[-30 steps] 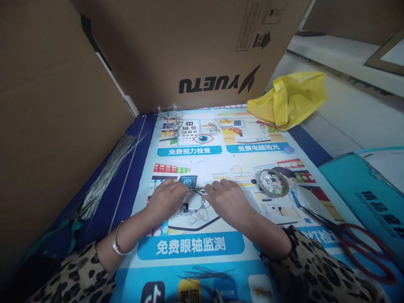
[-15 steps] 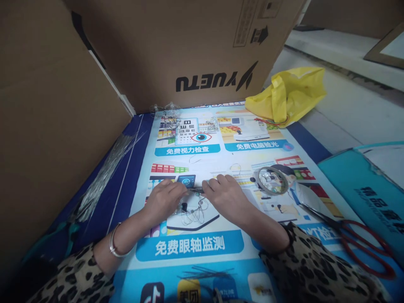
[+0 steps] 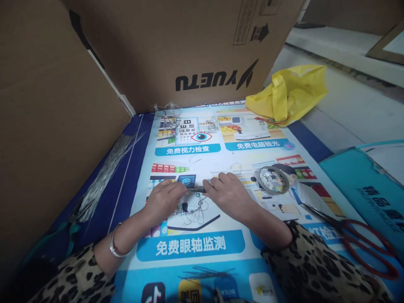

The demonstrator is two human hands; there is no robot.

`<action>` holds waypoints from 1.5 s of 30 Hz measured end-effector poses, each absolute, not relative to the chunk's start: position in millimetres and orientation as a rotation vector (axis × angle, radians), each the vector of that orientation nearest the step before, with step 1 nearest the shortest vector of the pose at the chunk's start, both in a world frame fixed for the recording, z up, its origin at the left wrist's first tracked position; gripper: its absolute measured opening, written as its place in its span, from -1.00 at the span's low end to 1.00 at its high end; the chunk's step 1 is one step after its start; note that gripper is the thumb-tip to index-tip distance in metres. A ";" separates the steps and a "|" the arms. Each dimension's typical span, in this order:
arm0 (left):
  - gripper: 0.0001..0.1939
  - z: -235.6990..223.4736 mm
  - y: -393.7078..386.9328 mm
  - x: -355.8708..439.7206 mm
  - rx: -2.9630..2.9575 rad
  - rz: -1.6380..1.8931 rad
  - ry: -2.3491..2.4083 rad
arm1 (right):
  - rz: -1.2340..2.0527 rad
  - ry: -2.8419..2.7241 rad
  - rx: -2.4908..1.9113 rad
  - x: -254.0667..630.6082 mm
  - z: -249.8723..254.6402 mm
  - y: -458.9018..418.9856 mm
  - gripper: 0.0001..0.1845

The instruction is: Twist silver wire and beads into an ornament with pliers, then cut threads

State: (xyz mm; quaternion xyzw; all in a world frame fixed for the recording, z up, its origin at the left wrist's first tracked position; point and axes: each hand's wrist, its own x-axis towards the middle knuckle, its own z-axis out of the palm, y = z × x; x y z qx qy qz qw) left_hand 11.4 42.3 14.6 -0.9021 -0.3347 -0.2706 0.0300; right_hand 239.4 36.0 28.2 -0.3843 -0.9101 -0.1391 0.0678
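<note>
My left hand (image 3: 166, 198) and my right hand (image 3: 229, 197) are close together, fingers closed on the two ends of a short dark bundle of thin wires (image 3: 198, 189). A tangle of thin wire with clear beads (image 3: 196, 213) hangs or lies just beneath them; where it joins the bundle is too fine to make out. To the right of my right hand, a round ring-shaped dish (image 3: 260, 182) surrounds small clear beads (image 3: 272, 179). Closer to me lie several loose dark wires (image 3: 206, 272) on the printed poster (image 3: 170, 263).
Red-handled scissors (image 3: 369, 248) lie at the right. Silvery wires (image 3: 102, 179) and teal-handled pliers (image 3: 71, 231) are at the left. More beaded wire (image 3: 170, 115) sits by the cardboard box (image 3: 151, 50) behind. A yellow bag (image 3: 296, 94) and a teal bag (image 3: 353, 176) border the right.
My right hand has shifted very slightly away from my left, so a little more of the dark wire bundle shows between them. Otherwise the scene looks the same.
</note>
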 end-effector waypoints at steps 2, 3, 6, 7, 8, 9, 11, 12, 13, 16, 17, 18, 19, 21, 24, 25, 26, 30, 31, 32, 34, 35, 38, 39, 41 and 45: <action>-0.87 14.1 42.4 11.3 -2.780 -0.838 -1.032 | -0.411 -2.742 -1.146 238.6 28.4 36.2 -0.82; -0.86 14.0 42.4 11.3 -2.780 -0.838 -1.032 | -0.405 -2.744 -1.139 237.9 28.7 36.3 -0.82; -0.86 13.6 42.4 11.2 -2.778 -0.830 -1.030 | -0.406 -2.748 -1.129 236.0 30.3 37.0 -0.83; -0.86 13.3 42.5 11.1 -2.780 -0.833 -1.027 | -0.414 -2.749 -1.127 235.5 30.9 37.3 -0.83; -0.87 13.0 42.6 11.0 -2.786 -0.834 -1.024 | -0.422 -2.752 -1.125 235.3 31.4 37.5 -0.83; -0.87 12.8 42.7 10.9 -2.791 -0.839 -1.017 | -0.428 -2.755 -1.118 235.4 31.9 37.7 -0.83; -0.86 12.8 43.0 11.0 -2.788 -0.853 -0.998 | -0.431 -2.762 -1.098 236.1 32.5 37.9 -0.83; -0.86 13.1 43.1 11.1 -2.783 -0.857 -0.991 | -0.430 -2.761 -1.089 236.8 32.7 38.0 -0.83; -0.86 13.7 43.1 11.3 -2.773 -0.860 -0.991 | -0.425 -2.759 -1.085 237.6 32.7 38.0 -0.83; -0.86 15.4 43.0 11.7 -2.752 -0.875 -1.009 | -0.410 -2.743 -1.106 240.3 32.2 37.7 -0.83; -0.86 15.6 42.9 11.6 -2.754 -0.877 -1.018 | -0.409 -2.742 -1.108 240.8 31.9 37.5 -0.82; -0.87 15.6 42.8 11.4 -2.760 -0.877 -1.026 | -0.414 -2.745 -1.103 240.9 31.6 37.3 -0.82; -0.87 15.3 42.7 11.1 -2.768 -0.876 -1.032 | -0.424 -2.750 -1.092 240.8 31.3 37.1 -0.82; -0.87 14.3 42.5 10.4 -2.790 -0.867 -1.040 | -0.444 -2.765 -1.063 239.5 31.0 36.6 -0.81; -0.86 13.1 42.6 9.9 -2.799 -0.865 -1.032 | -0.451 -2.778 -1.045 236.6 30.8 36.3 -0.81; -0.85 12.9 42.7 10.0 -2.795 -0.864 -1.030 | -0.446 -2.778 -1.047 235.9 30.8 36.3 -0.81; -0.85 12.8 42.8 10.1 -2.790 -0.864 -1.028 | -0.438 -2.778 -1.051 235.3 30.7 36.3 -0.81; -0.84 12.3 43.2 10.0 -2.792 -0.866 -1.016 | -0.385 -2.778 -1.073 234.7 29.7 36.6 -0.82; -0.85 11.9 43.2 9.6 -2.801 -0.875 -1.005 | -0.374 -2.780 -1.078 234.8 29.5 36.7 -0.82; -0.86 11.5 43.1 9.1 -2.808 -0.883 -0.992 | -0.371 -2.782 -1.082 234.9 29.2 36.7 -0.82; -0.86 10.6 43.0 8.0 -2.827 -0.882 -0.961 | -0.377 -2.786 -1.086 234.9 28.9 36.5 -0.82; -0.86 10.2 42.9 7.4 -2.837 -0.881 -0.946 | -0.381 -2.786 -1.085 234.8 28.8 36.4 -0.82; -0.84 9.8 42.9 6.3 -2.872 -0.899 -0.889 | -0.385 -2.785 -1.073 234.1 29.2 36.3 -0.83; -0.83 9.9 43.0 6.2 -2.881 -0.907 -0.877 | -0.381 -2.785 -1.074 233.9 29.4 36.3 -0.84; -0.82 10.1 43.2 6.2 -2.884 -0.912 -0.874 | -0.370 -2.784 -1.086 233.3 30.1 36.4 -0.85; -0.84 10.7 43.3 7.0 -2.875 -0.909 -0.904 | -0.330 -2.795 -1.114 232.6 31.7 36.7 -0.88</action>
